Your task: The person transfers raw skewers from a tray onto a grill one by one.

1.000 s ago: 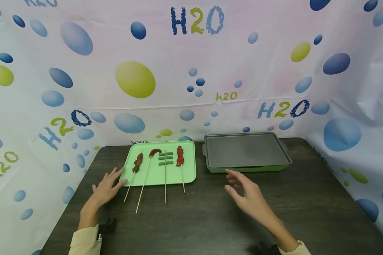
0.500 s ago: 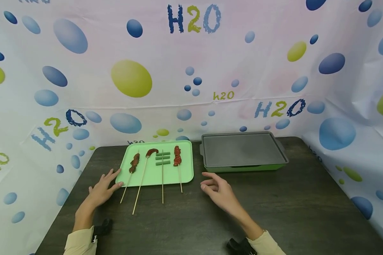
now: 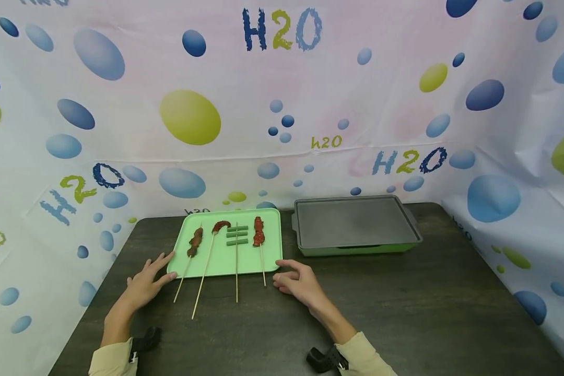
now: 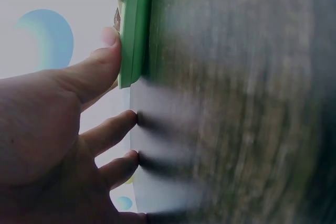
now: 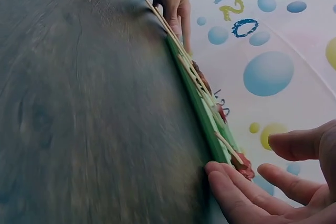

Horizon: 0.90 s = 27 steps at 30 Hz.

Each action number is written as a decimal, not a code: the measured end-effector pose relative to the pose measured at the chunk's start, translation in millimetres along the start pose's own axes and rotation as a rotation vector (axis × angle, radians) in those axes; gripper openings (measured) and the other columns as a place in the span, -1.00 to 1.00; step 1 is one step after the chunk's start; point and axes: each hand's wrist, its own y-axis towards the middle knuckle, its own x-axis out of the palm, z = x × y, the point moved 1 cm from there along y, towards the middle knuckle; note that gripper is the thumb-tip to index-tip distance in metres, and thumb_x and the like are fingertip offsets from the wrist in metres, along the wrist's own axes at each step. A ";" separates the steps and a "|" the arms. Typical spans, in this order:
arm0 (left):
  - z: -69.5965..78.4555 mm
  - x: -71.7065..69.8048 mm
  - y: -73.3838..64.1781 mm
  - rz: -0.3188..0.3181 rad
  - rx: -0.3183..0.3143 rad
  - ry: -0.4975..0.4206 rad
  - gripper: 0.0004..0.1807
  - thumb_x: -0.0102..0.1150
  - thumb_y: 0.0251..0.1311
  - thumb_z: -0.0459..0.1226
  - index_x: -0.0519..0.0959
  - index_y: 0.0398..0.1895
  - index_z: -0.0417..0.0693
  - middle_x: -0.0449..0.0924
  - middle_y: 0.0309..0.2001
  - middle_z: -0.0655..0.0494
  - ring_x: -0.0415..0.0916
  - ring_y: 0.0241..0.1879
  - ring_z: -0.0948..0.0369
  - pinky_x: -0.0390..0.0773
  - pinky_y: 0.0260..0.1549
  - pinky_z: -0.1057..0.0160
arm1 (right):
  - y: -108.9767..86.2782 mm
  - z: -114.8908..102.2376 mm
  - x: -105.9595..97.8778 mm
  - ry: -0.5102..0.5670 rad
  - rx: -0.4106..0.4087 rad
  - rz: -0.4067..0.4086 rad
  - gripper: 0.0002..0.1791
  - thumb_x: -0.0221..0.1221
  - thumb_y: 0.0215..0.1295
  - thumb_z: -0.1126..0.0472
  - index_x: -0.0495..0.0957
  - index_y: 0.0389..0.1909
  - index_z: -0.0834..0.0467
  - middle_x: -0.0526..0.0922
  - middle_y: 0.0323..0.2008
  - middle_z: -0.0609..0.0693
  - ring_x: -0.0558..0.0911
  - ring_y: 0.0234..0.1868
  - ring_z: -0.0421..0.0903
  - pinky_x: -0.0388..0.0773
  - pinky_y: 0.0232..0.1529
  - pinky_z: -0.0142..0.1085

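Observation:
A light green tray [image 3: 222, 269] carries several food skewers, their sticks overhanging its front edge. From left to right lie a brown chunk skewer [image 3: 195, 243], a skewer with a curled red-brown piece [image 3: 221, 226], one with green strips [image 3: 237, 235] and a red chunk skewer [image 3: 259, 232]. My left hand [image 3: 143, 286] rests at the tray's left front corner, thumb on its rim [image 4: 131, 51], other fingers spread on the table. At the right front corner is my right hand [image 3: 300, 283], index fingertip at the rim, thumb apart in the right wrist view; neither hand holds a skewer.
Right of the tray stands a rectangular griddle [image 3: 354, 222] with a flat dark grey top and green base. Behind the dark wooden table [image 3: 244, 339] hangs a white sheet [image 3: 357, 94] with blue and green dots. A black strap device [image 3: 326, 360] sits on my right wrist.
My right hand has moved left from in front of the griddle to the tray's right corner. The left hand stays at the tray. The head view has shifted slightly.

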 end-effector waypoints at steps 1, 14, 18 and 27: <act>0.2 -0.3 0.5 0.002 0.002 0.001 -0.27 0.04 0.32 0.00 0.11 0.46 -0.10 -0.04 0.39 -0.40 -0.28 0.32 -0.46 -0.34 -0.13 -0.66 | 2.1 0.2 1.8 0.014 0.008 0.001 -0.49 0.15 0.32 0.27 0.35 0.26 0.31 0.62 -0.09 0.35 0.63 -0.07 0.19 0.57 -0.05 -0.12; -0.3 -0.1 -1.6 -0.007 -0.018 0.029 -0.25 0.04 0.32 0.03 0.10 0.46 -0.08 -0.03 0.39 -0.41 -0.25 0.32 -0.47 -0.29 -0.14 -0.67 | 24.4 14.1 20.8 0.285 0.104 -0.022 -0.47 0.16 0.26 0.43 0.34 0.25 0.38 0.61 -0.12 0.40 0.65 -0.09 0.17 0.58 -0.07 -0.15; 0.4 0.3 -1.6 -0.011 -0.014 0.020 -0.25 0.04 0.31 0.03 0.10 0.46 -0.08 -0.04 0.39 -0.41 -0.26 0.32 -0.46 -0.31 -0.13 -0.66 | 28.7 18.3 24.0 0.340 0.108 -0.010 -0.48 0.19 0.21 0.46 0.37 0.22 0.42 0.63 -0.16 0.38 0.67 -0.12 0.15 0.59 -0.11 -0.18; -1.5 -0.7 1.6 -0.009 -0.011 0.008 -0.26 0.03 0.33 0.02 0.09 0.47 -0.07 -0.05 0.40 -0.39 -0.28 0.33 -0.46 -0.34 -0.12 -0.66 | 33.2 21.7 22.5 0.342 0.080 -0.019 -0.54 0.21 0.21 0.43 0.43 0.14 0.45 0.64 -0.15 0.34 0.68 -0.13 0.09 0.60 -0.13 -0.21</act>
